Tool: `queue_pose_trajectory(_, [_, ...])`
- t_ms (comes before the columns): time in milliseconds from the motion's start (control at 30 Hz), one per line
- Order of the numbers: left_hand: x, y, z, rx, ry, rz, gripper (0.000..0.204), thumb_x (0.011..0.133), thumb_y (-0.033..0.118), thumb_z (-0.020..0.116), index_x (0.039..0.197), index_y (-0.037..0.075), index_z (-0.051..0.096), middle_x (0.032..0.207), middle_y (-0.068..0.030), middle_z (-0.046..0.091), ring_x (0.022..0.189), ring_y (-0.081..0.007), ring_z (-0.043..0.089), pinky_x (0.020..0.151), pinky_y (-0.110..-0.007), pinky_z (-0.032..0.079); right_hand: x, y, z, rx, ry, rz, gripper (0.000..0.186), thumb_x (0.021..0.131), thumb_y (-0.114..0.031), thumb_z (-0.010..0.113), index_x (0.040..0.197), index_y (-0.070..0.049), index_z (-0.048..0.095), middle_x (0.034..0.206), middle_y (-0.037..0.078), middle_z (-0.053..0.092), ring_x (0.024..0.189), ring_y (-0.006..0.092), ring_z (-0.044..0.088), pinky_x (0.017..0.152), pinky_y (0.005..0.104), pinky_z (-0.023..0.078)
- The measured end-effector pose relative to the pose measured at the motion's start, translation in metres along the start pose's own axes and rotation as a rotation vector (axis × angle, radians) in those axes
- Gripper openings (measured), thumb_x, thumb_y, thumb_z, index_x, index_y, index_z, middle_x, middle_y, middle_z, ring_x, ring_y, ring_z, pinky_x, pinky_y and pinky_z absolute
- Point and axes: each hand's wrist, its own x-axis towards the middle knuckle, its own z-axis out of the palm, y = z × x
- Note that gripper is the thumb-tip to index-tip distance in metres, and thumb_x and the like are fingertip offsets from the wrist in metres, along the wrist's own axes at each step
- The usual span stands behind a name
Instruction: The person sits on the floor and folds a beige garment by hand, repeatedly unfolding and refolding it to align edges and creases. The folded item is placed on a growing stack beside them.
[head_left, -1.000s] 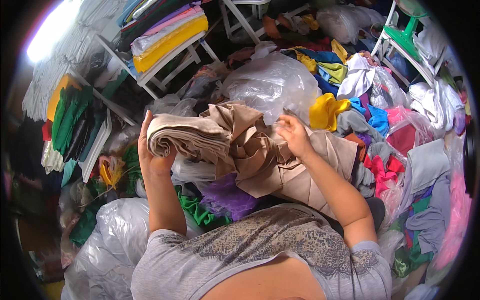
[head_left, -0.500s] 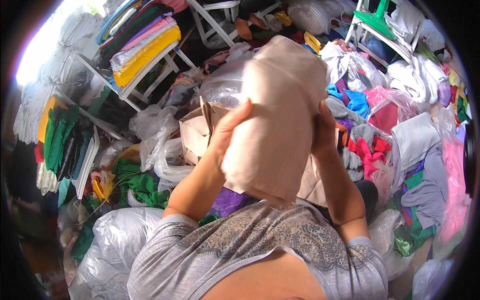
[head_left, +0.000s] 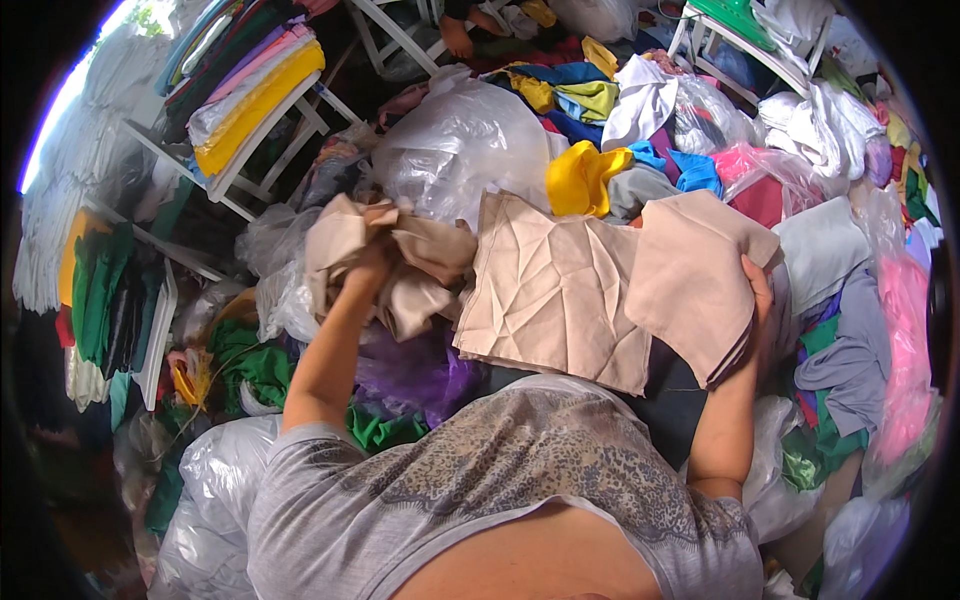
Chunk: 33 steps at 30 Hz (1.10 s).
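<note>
My right hand (head_left: 757, 295) is closed on the edge of a folded beige cloth bundle (head_left: 690, 270), held toward the right. To the left, my left hand (head_left: 374, 245) reaches into a crumpled heap of beige cloth (head_left: 425, 280), its fingers closed on the fabric and partly covered by it. Between the two hands, a flat stack of creased beige cloth pieces (head_left: 560, 285) lies across my lap. The bundle's left edge overlaps this stack.
Clear plastic bags (head_left: 465, 140) and loose coloured fabric surround me. A yellow cloth (head_left: 585, 178) lies just beyond the stack. Folded fabric (head_left: 262, 105) is piled on a white chair at the far left. Another person's hand (head_left: 456, 38) shows at the top.
My left hand has let go of the folded bundle and moved left onto the crumpled cloth. My right hand has carried the bundle right, uncovering the creased stack. The view has shifted slightly.
</note>
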Motion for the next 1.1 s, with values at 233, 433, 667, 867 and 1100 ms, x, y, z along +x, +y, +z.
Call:
queue_pose_trajectory(233, [0.016, -0.026, -0.115, 1.089, 0.174, -0.012, 0.041, 0.088, 0.034, 0.062, 0.115, 0.004, 0.069, 0.105, -0.0182, 0.07, 0.101, -0.0375, 0.065, 0.094, -0.038, 0.049, -0.006, 0.001, 0.014, -0.117, 0.105, -0.062, 0.057, 0.088, -0.031, 0.064, 0.134, 0.0, 0.053, 0.124, 0.017, 0.065, 0.106, 0.0298, 0.067, 0.093, 0.0426, 0.054])
queue_pose_trajectory(433, [-0.023, 0.065, -0.085, 1.335, 0.09, 0.139, 0.049, 0.087, 0.042, 0.066, 0.122, 0.007, 0.068, 0.111, -0.0188, 0.07, 0.106, -0.0355, 0.066, 0.095, -0.044, 0.05, 0.007, 0.0, 0.004, -0.23, 0.049, 0.021, 0.046, 0.088, -0.024, 0.063, 0.126, 0.002, 0.059, 0.112, 0.016, 0.069, 0.098, 0.0267, 0.07, 0.09, 0.0404, 0.056])
queue_pose_trajectory(667, [-0.151, 0.137, 0.152, -0.085, -0.648, 0.505, 0.067, 0.099, 0.019, 0.06, 0.156, 0.008, 0.028, 0.159, -0.0079, 0.033, 0.14, -0.0238, 0.04, 0.116, -0.04, 0.031, 0.033, 0.042, 0.012, -0.979, 0.046, -0.284, 0.028, 0.082, -0.021, 0.072, 0.099, 0.001, 0.072, 0.096, 0.009, 0.071, 0.083, 0.0157, 0.067, 0.081, 0.0278, 0.051])
queue_pose_trajectory(867, [-0.172, 0.13, 0.237, -0.415, -0.585, 0.228, 0.103, 0.087, 0.028, 0.079, 0.154, -0.009, 0.01, 0.159, -0.0246, 0.022, 0.148, -0.0268, 0.023, 0.118, -0.033, 0.025, 0.056, 0.106, 0.02, -0.756, -0.172, -0.06, 0.025, 0.09, -0.018, 0.063, 0.11, -0.004, 0.063, 0.102, 0.003, 0.063, 0.094, 0.0108, 0.057, 0.084, 0.0265, 0.045])
queue_pose_trajectory(1100, [-0.166, 0.118, 0.21, -0.671, -0.621, 0.008, 0.094, 0.087, 0.0, 0.068, 0.16, 0.006, 0.009, 0.141, -0.0103, 0.048, 0.116, -0.016, 0.057, 0.097, -0.03, 0.049, 0.07, 0.128, 0.015, -0.799, -0.285, -0.035, 0.017, 0.098, -0.019, 0.059, 0.099, -0.002, 0.064, 0.097, 0.0, 0.061, 0.091, 0.0065, 0.052, 0.082, 0.0256, 0.043])
